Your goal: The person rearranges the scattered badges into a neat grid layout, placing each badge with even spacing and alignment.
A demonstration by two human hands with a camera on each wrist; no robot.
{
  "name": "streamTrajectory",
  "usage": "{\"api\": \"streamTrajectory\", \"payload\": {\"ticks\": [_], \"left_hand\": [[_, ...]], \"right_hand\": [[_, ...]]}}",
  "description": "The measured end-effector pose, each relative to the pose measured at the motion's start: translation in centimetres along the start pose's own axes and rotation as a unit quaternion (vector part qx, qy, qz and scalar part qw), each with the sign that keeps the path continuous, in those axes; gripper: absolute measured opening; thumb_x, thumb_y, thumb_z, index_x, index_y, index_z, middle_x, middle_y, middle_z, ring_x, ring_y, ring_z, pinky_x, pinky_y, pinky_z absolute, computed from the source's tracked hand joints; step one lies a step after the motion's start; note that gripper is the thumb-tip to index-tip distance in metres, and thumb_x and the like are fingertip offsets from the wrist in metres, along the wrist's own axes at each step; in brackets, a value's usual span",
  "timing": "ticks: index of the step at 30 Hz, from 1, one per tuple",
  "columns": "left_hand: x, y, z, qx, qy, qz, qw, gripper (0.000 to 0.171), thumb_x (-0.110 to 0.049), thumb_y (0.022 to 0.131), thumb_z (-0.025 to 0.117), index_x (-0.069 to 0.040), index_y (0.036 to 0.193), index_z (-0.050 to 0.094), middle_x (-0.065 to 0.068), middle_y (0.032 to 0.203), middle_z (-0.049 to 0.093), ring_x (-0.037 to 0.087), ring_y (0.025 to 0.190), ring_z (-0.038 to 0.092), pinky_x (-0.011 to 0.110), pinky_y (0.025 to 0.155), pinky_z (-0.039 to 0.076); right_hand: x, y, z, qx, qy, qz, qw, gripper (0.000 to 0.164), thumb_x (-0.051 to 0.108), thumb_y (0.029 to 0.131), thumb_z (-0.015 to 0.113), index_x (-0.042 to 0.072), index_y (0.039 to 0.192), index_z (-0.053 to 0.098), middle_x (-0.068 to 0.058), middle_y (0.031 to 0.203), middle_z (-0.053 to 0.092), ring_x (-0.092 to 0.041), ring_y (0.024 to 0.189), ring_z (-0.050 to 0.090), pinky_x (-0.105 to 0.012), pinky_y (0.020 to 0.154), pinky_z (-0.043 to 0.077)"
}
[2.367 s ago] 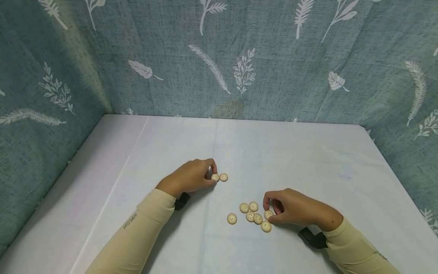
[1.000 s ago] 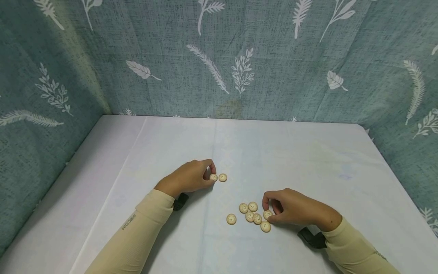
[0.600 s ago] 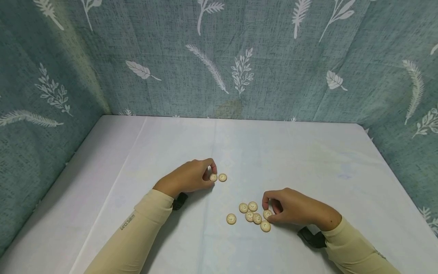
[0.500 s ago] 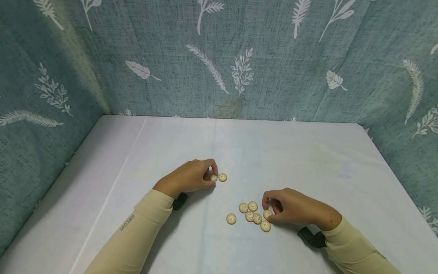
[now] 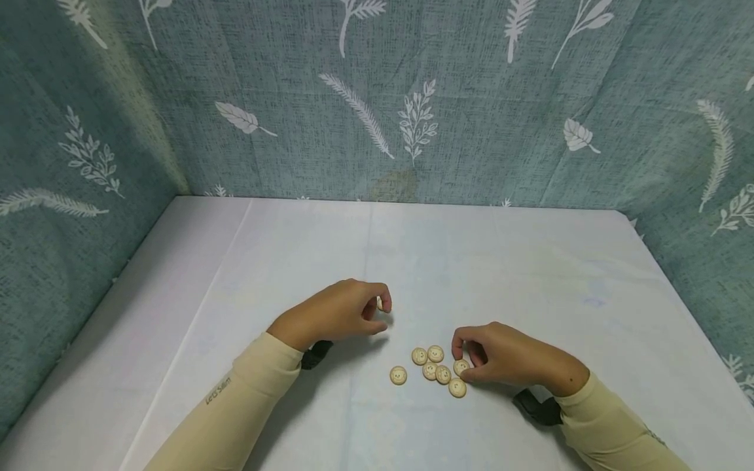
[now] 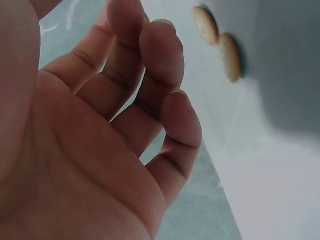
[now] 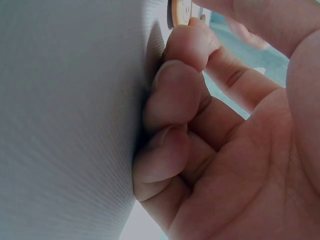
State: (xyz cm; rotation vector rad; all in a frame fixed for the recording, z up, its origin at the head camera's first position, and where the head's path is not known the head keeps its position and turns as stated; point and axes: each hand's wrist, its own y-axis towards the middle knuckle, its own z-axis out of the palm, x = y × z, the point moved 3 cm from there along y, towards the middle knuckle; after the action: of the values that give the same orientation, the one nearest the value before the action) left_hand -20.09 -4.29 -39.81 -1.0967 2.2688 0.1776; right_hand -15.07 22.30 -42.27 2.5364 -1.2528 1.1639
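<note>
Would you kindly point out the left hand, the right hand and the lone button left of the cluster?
Left hand [image 5: 331, 314], head view: back of the hand.
Right hand [image 5: 515, 356], head view: back of the hand.
Lone button [image 5: 398, 375], head view: middle of its face.

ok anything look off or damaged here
A brownish patch marks the green leaf-print cloth just above the far edge of the white tabletop, odd against the surrounding colour, perhaps a stain. The tabletop's right bears a faint bluish smudge. The buttons show no clear damage.
</note>
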Motion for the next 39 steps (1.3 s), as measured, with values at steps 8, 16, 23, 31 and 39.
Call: {"api": "streamTrajectory", "payload": {"ticks": [8, 16, 23, 31, 39], "left_hand": [[-1.6, -0.2, 0.9, 0.033, 0.001, 0.015, 0.9994, 0.019, -0.022, 0.086, 0.076, -0.019, 0.101, 0.065, -0.006, 0.070, 0.056, 0.007, 0.062, 0.049, 0.026, 0.064, 0.045], [-2.2, -0.2, 1.9, 0.051, 0.044, 0.027, 0.9973, 0.021, -0.029, 0.081, 0.082, -0.023, 0.093, 0.065, -0.009, 0.066, 0.054, 0.006, 0.064, 0.049, 0.025, 0.067, 0.043], [-2.5, -0.5, 2.3, 0.056, 0.054, 0.033, 0.9964, 0.025, -0.031, 0.077, 0.085, -0.023, 0.089, 0.065, -0.011, 0.063, 0.052, 0.006, 0.066, 0.048, 0.026, 0.075, 0.040], [-2.5, -0.5, 2.9, 0.097, -0.003, 0.035, 0.9947, 0.027, -0.027, 0.076, 0.087, -0.021, 0.090, 0.065, -0.009, 0.066, 0.053, 0.003, 0.059, 0.048, 0.021, 0.060, 0.042], [-2.2, -0.5, 3.3, 0.141, -0.046, 0.046, 0.9880, 0.028, -0.013, 0.077, 0.085, -0.021, 0.094, 0.065, -0.009, 0.068, 0.055, 0.002, 0.062, 0.050, 0.019, 0.061, 0.044]], "right_hand": [[-0.2, -0.1, 0.1, 0.000, 0.004, 0.003, 1.000, 0.021, 0.014, 0.083, 0.077, 0.022, 0.092, 0.061, 0.013, 0.065, 0.050, 0.001, 0.057, 0.046, -0.020, 0.056, 0.042], [-0.2, 0.0, 0.1, -0.006, -0.005, 0.002, 1.000, 0.022, 0.014, 0.083, 0.078, 0.023, 0.092, 0.060, 0.013, 0.065, 0.049, 0.001, 0.057, 0.047, -0.020, 0.056, 0.042], [-0.1, -0.2, 0.1, -0.004, 0.001, 0.005, 1.000, 0.021, 0.014, 0.083, 0.077, 0.022, 0.092, 0.061, 0.013, 0.065, 0.050, 0.001, 0.057, 0.047, -0.020, 0.056, 0.042], [0.0, -0.1, 0.1, -0.008, -0.002, 0.001, 1.000, 0.021, 0.014, 0.082, 0.078, 0.022, 0.092, 0.061, 0.013, 0.064, 0.050, 0.001, 0.056, 0.046, -0.020, 0.056, 0.042], [-0.1, 0.1, 0.2, -0.006, -0.007, 0.000, 1.000, 0.021, 0.015, 0.083, 0.078, 0.023, 0.093, 0.061, 0.014, 0.064, 0.049, 0.001, 0.056, 0.046, -0.020, 0.056, 0.042]]}}
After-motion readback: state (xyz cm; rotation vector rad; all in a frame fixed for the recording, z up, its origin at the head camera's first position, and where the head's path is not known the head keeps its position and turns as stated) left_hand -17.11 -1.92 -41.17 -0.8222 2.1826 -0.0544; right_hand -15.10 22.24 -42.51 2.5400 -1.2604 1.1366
